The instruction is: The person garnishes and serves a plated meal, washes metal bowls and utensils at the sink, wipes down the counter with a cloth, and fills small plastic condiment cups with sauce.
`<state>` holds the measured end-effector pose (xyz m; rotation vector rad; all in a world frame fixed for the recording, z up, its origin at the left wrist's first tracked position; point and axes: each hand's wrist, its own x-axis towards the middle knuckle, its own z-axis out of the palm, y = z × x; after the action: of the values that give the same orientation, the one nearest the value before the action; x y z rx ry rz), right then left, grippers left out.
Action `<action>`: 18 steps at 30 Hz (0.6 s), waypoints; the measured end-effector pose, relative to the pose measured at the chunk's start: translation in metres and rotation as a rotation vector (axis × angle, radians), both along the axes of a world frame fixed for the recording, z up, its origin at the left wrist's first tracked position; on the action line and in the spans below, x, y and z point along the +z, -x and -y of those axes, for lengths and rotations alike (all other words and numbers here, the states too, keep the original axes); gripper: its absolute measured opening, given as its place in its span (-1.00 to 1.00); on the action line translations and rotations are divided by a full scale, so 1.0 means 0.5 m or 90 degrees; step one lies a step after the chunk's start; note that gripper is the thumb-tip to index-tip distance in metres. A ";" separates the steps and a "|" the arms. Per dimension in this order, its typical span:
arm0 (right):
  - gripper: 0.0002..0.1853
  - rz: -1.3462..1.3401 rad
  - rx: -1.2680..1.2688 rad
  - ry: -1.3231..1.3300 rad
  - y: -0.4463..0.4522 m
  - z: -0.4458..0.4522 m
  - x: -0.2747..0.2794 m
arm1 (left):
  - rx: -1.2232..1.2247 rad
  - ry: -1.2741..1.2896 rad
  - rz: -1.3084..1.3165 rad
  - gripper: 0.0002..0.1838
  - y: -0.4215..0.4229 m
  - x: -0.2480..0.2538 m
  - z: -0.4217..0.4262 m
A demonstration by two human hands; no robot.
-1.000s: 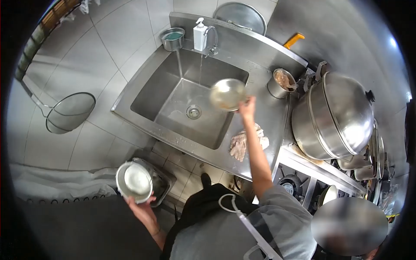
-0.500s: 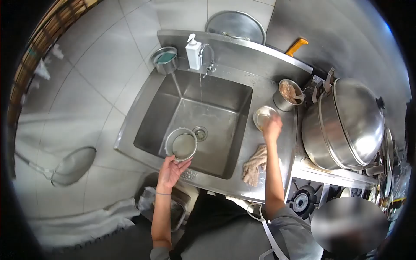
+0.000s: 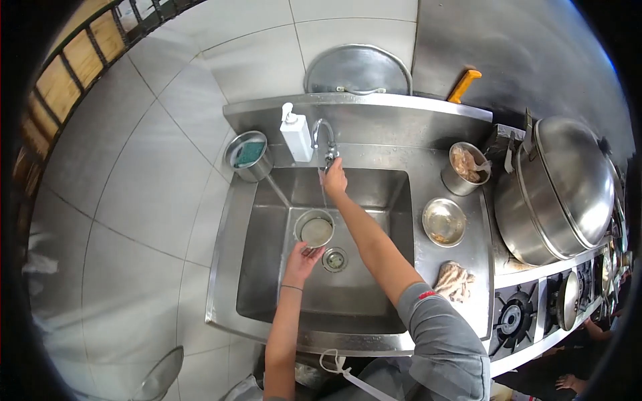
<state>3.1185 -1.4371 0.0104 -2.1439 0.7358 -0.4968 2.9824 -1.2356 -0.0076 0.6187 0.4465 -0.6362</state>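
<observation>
Round metal bowl (image 3: 314, 228) is held inside the sink (image 3: 374, 297), above its floor as far as can be told, opening up. Left hand (image 3: 302, 262) has it from the near side: fingers at the lower wall/underside, palm up, so bowl sits just beyond the fingertips, most of the rim uncovered. Grip's as wide as that edge needs; exact thumb pos. hard to see.

Drain (image 3: 335, 260) shows just right of bowl. Thin water stream (image 3: 325, 196) comes down nr. bowl's far rim. Right hand (image 3: 336, 178) is up at the tap (image 3: 329, 144), fingers close together & touching its base; back of hand blocks the view, so can't tell if they're closed on it.

White pump bottle (image 3: 296, 139) stands left of tap; further left, metal pot (image 3: 253, 165) w/ green pad (image 3: 250, 153) in it. Counter on the right, far to near: metal container (image 3: 461, 183) w/ bagged brownish stuff, shallow dish (image 3: 444, 222) w/ food bits, then crumpled cloth (image 3: 456, 281). Beyond: big domed pot (image 3: 555, 200), w/ burner (image 3: 511, 319) nearer. Another person's hand (image 3: 568, 383) shows bottom right, well apart.
</observation>
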 end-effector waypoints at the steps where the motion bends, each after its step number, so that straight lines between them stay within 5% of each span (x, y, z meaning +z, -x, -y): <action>1: -0.41 -0.015 -0.008 0.021 -0.012 0.001 -0.003 | -0.005 0.005 -0.005 -0.60 -0.012 -0.016 0.002; 5: -0.47 -0.079 0.025 0.140 -0.007 0.031 -0.004 | -0.005 0.026 -0.047 -0.58 -0.050 -0.024 0.032; 10: -0.57 -0.071 0.256 0.599 0.045 0.114 0.051 | -0.092 0.038 -0.026 -0.58 -0.139 -0.044 0.105; 12: -0.57 -0.036 0.262 0.562 0.066 0.110 0.033 | -0.148 -0.053 0.043 -0.60 -0.166 -0.032 0.141; 14: -0.50 -0.099 0.232 0.206 0.098 0.087 0.014 | -0.195 -0.078 0.060 -0.62 -0.213 -0.032 0.169; 18: -0.42 -0.035 0.146 0.104 0.071 0.044 -0.068 | -0.275 -0.286 0.210 -0.60 -0.256 0.066 0.212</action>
<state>3.0829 -1.4592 -0.0234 -2.3670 0.4836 -0.3887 3.1104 -1.3417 0.0253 1.2478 0.1397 -0.8300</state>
